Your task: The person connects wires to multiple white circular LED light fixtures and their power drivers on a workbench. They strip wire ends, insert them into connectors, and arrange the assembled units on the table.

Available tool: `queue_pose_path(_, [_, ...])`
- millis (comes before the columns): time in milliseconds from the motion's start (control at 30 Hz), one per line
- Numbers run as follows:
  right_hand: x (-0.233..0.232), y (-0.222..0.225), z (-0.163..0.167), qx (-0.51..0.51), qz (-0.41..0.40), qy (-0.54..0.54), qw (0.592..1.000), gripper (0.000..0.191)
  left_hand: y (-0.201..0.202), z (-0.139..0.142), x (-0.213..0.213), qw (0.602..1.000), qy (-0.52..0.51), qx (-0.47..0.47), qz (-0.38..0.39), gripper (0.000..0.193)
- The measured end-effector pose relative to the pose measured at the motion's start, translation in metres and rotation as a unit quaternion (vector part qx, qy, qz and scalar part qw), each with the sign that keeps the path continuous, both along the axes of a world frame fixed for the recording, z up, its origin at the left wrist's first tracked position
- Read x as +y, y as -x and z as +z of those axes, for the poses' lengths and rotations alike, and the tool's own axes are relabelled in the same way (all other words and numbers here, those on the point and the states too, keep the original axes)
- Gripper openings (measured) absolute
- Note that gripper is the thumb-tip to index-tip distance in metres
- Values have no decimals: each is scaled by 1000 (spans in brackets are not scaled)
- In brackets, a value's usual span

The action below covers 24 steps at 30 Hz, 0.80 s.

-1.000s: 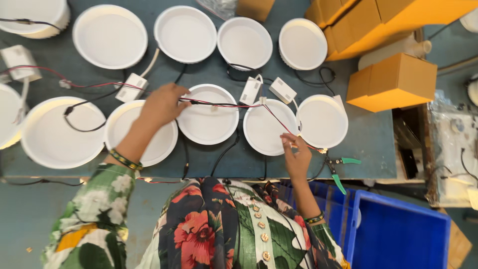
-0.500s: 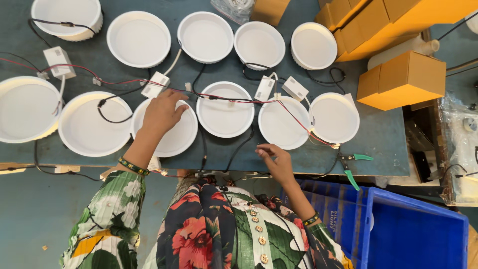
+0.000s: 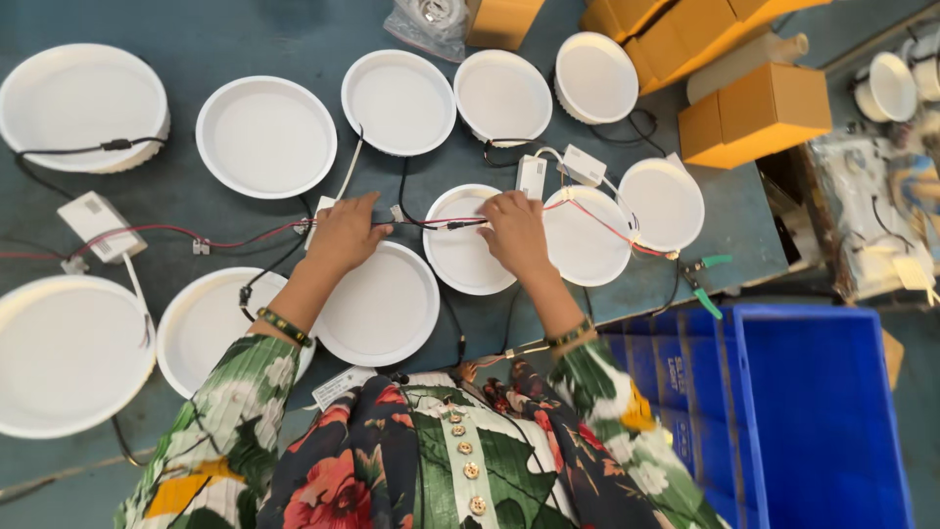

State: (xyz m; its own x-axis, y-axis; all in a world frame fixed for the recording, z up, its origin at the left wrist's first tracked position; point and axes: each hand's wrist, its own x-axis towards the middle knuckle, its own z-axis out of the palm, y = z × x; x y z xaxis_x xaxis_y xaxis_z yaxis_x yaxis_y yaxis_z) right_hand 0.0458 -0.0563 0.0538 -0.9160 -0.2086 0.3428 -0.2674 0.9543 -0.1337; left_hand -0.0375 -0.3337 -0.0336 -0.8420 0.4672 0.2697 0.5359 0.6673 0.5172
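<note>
Both hands, left hand [image 3: 345, 231] and right hand [image 3: 515, 231], pinching thin red-and-black wire [image 3: 431, 223] taut over round white plastic lamp disc [image 3: 468, 241] mid-way along dark green bench [image 3: 294, 39], fingertip contact hidden, near edge covered by floral sleeves.

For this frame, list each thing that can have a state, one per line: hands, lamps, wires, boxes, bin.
left hand: closed on the wire, above a round white lamp
right hand: fingers on the same wire, over another lamp
round white lamps: lying flat on the table, unlit
small white driver box: wired up
cardboard box: shut
blue bin: open
</note>
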Motion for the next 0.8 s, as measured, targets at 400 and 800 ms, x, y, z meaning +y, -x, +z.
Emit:
queue_pose_path(400, [17,56,-1,100,-121,67,985,17,-21,32,-21,988,-43,17,-150,13])
queue_pose_path(800, [1,7,-35,-164,-118,52,978,43,-58,31,-39,980,-143,-83,-113,24])
